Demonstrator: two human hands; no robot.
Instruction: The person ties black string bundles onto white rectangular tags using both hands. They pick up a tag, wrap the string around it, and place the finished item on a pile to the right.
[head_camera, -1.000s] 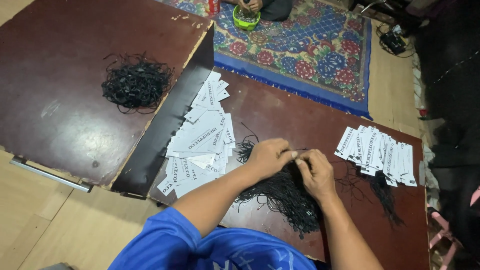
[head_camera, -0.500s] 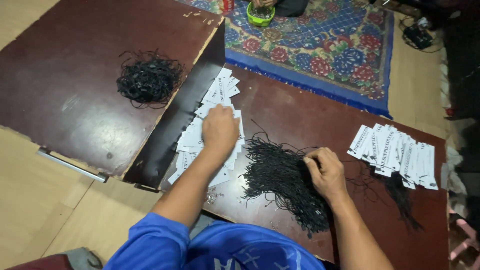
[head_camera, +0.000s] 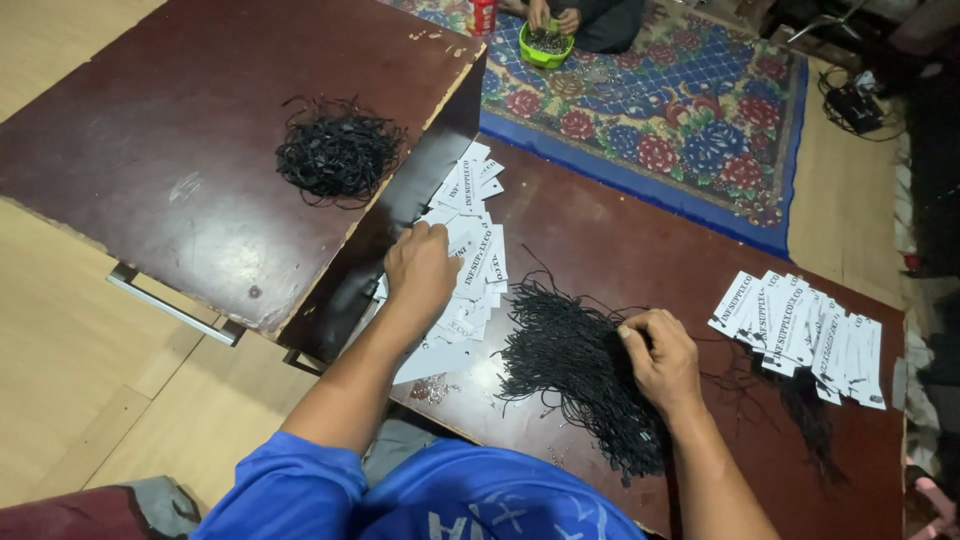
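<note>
The left hand (head_camera: 420, 272) lies palm down, fingers together, on the loose pile of white paper tags (head_camera: 468, 262) at the dark wooden board's (head_camera: 620, 240) left edge. The right hand (head_camera: 660, 360) curls its fingertips into the heap of black strings (head_camera: 570, 370); whether they pinch one I cannot tell. Farther right lies a fanned row of strung tags (head_camera: 805, 335), and a second black tangle (head_camera: 338, 155) sits on the neighbouring board (head_camera: 150, 130)

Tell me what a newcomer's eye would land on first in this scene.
First the two bare hands on the dark brown table: the left hand lies on a heap of white paper tags, and the right hand digs into a loose pile of black strings. Next, a row of tags with strings fanned out at the right. Beyond, a tangle of black cords sits on the raised board at the left, and a flowered rug lies beyond the table.
</note>
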